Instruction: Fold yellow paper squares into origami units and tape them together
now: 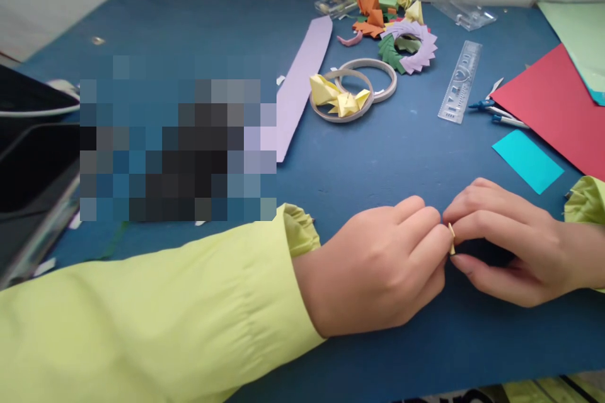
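Between my two hands is a small piece of folded yellow paper (pixel 452 239), mostly hidden behind the fingers. My left hand (pixel 382 264) has its fingers curled in and meets the paper from the left, its fingertips out of sight. From the right, my right hand (pixel 515 242) pinches the paper between thumb and fingers. Both hands are just above the blue tabletop (pixel 378 359), in light green sleeves. Nearest my right hand lies a turquoise paper rectangle (pixel 528 161).
Two tape rolls (pixel 390 79) with folded yellow pieces (pixel 347 102) lie beyond my hands. Behind them are a purple-and-green paper ring (pixel 420 53) and orange folded pieces (pixel 371 3). A clear ruler (pixel 460 82), pens (pixel 510 121), red paper (pixel 558 101) and a lilac strip (pixel 302 88) lie around. A blurred patch covers the left.
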Available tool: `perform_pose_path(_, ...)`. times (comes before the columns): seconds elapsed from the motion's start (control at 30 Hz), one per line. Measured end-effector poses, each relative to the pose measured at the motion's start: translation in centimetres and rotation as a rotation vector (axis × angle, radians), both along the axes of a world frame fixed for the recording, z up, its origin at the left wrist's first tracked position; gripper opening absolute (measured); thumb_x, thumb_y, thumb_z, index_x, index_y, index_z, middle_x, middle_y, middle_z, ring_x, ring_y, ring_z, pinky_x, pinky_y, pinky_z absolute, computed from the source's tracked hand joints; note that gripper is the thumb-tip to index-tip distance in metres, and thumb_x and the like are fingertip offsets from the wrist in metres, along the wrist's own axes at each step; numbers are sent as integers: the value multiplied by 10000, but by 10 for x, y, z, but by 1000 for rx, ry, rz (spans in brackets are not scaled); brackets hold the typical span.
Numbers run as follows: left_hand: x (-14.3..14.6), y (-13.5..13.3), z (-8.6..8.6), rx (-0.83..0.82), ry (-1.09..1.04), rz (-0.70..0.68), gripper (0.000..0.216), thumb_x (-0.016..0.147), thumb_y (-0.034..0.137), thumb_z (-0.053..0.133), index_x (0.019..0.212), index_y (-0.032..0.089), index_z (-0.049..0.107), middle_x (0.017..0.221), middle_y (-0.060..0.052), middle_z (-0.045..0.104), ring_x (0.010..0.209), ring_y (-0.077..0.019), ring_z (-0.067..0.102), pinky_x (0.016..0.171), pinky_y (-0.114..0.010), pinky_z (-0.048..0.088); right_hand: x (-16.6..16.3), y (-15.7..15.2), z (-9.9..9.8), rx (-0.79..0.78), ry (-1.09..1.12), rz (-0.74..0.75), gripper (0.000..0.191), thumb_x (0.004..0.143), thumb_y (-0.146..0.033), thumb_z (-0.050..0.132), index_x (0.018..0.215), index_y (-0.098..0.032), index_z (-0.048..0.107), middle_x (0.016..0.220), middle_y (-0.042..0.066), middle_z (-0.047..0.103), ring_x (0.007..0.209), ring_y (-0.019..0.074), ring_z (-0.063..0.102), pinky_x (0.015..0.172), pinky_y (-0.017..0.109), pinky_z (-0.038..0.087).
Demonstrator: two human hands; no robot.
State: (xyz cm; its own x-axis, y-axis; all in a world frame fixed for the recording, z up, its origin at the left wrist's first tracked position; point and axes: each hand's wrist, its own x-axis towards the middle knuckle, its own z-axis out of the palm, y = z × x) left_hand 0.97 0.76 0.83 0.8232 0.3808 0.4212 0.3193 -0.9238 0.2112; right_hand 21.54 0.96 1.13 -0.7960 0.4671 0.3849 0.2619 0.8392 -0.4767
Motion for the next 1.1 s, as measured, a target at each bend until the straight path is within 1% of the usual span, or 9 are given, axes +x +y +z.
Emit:
perform_pose_path(0.23,3,1,0,8,54,2,317,890,106,364,643,140,559,631,-54,540,592,-164,428,546,-283,405,1,3,-2,189,-75,-30,52,862,-169,491,913,-160,496,863,85,625,772,178,555,685,357,413)
perform_pose_path(0.43,5,-3,-1,78,42,38,315,878,108,401,590,167,514,575,-31,500,541,-169,403,486,-304,332,3,-2,-2,646,-163,-105,91,831,-253,566,770,-186,567,766,55,655,708,194,587,673,393,373)
perform_pose_path(0.67,7,-4,1,43,10,71,326,886,108,421,586,150,541,563,-26,498,531,-152,376,499,-297,330,-1,-25,4,1013,-327,-173,132,877,-258,547,834,-228,669,743,-12,687,681,160,609,562,316,382)
perform_pose_path(0.83,6,-5,0,-39,-17,100,324,892,125,405,607,146,557,577,-27,525,550,-139,388,528,-268,369,-8,-37,6,791,-364,-506,211,905,-124,467,922,-229,649,684,-32,685,664,155,634,518,298,407)
perform_pose_path(0.87,6,-6,0,-58,-27,107,320,889,123,407,607,147,556,578,-25,527,553,-136,388,530,-263,371,-6,-33,8,725,-322,-447,191,890,-124,494,920,-237,645,668,-40,678,631,146,625,489,286,395)
perform_pose_path(0.93,6,-7,1,-105,-57,120,312,876,115,414,595,151,545,573,-21,520,552,-132,378,526,-261,365,-1,-21,10,623,-258,-115,69,858,-220,580,884,-258,632,663,-60,669,554,107,586,429,259,355)
perform_pose_path(0.97,5,-7,2,-135,-73,121,311,868,109,417,583,155,533,565,-17,511,550,-130,368,525,-262,362,2,-14,11,579,-237,-61,36,836,-250,613,871,-253,620,693,-51,673,575,111,592,442,262,360)
perform_pose_path(1.03,5,-6,4,-223,-106,102,305,850,95,415,567,163,503,561,-11,494,555,-127,358,530,-262,361,6,-5,10,515,-117,-101,57,844,-281,589,890,-248,582,736,-23,670,631,147,602,523,299,395)
perform_pose_path(1.1,4,-4,6,-345,-152,78,286,831,76,402,570,169,473,568,-5,478,568,-123,367,537,-258,364,6,-3,7,233,-80,-218,85,861,-192,524,936,-231,535,754,2,643,650,162,580,653,361,416)
